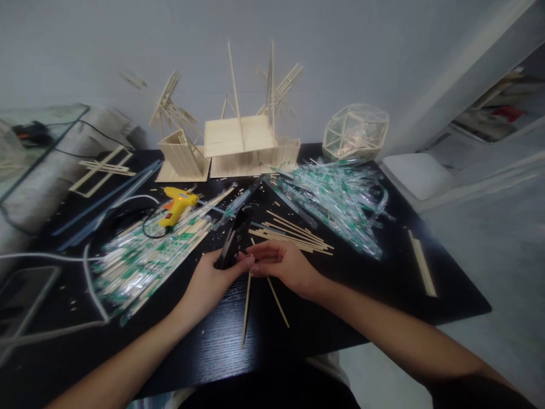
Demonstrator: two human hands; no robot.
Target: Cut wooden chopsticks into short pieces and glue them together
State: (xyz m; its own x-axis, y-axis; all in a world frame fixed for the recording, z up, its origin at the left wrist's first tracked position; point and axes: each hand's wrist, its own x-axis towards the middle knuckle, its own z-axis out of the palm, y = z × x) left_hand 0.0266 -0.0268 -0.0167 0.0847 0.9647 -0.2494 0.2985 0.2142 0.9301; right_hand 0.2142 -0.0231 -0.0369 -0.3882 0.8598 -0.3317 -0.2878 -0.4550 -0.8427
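Note:
My left hand [215, 281] is closed around a long black tool [232, 238], whose exact kind I cannot make out. Close against it, my right hand [283, 264] pinches a thin wooden stick [246, 315] with thumb and fingertips; the stick's lower end points toward me. A second wooden stick [279, 304] slants out from under the right hand over the black table [204, 352]. Just beyond my fingers lies a fan of loose wooden sticks [298, 236]. The fingertips of both hands meet and partly hide what is between them.
A yellow glue gun [176, 207] rests on plastic-wrapped stick bundles [145, 255] at left, with a white cable [91, 272] beside them. Clear wrappers [340, 199] are heaped at right. Wooden models [238, 136] and a faceted frame [356, 133] stand behind. More sticks [422, 264] lie far right.

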